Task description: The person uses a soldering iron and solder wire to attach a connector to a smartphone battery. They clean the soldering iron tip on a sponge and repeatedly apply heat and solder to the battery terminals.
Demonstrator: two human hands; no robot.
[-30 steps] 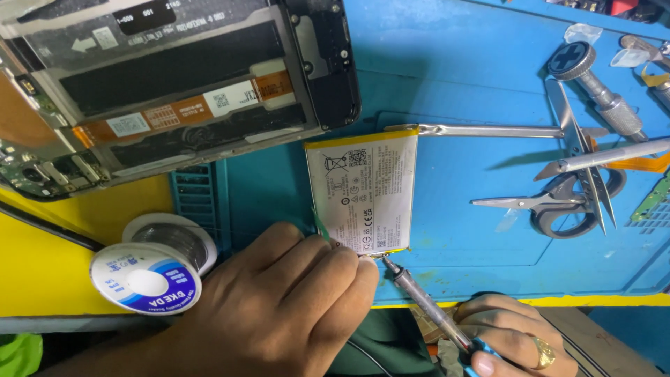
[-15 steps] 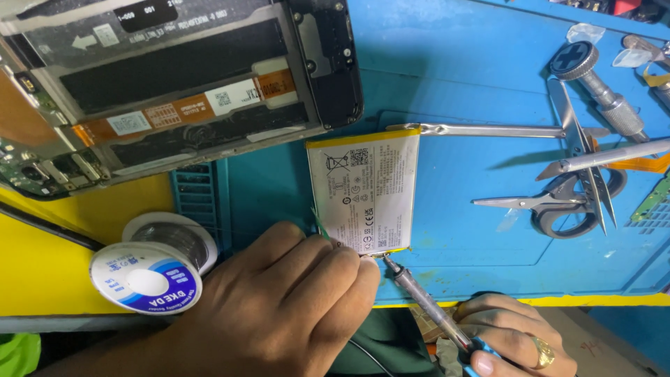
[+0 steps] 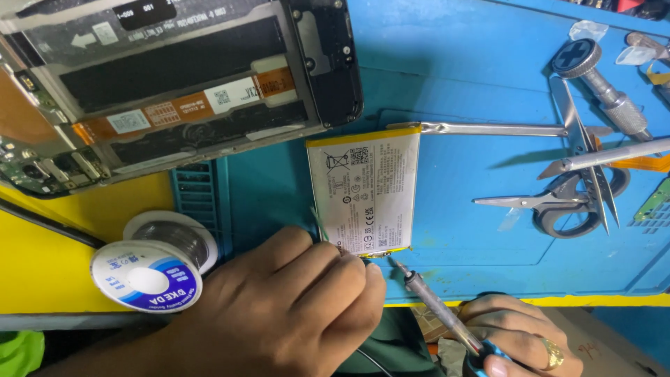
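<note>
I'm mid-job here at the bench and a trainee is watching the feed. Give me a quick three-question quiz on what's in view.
1. True or false: the tip of the slim metal soldering iron points at the lower edge of the flat white phone battery.
2. Which hand holds that iron? A) the left hand B) the right hand C) neither
3. Fill in: the spool of solder wire with a blue and white label lies to the ___ of the battery in the picture.

Key
1. True; the tip is at the battery's bottom edge, beside the left fingertips.
2. B; the right hand, which wears a ring, grips the blue handle.
3. Left, on the yellow surface.
</note>
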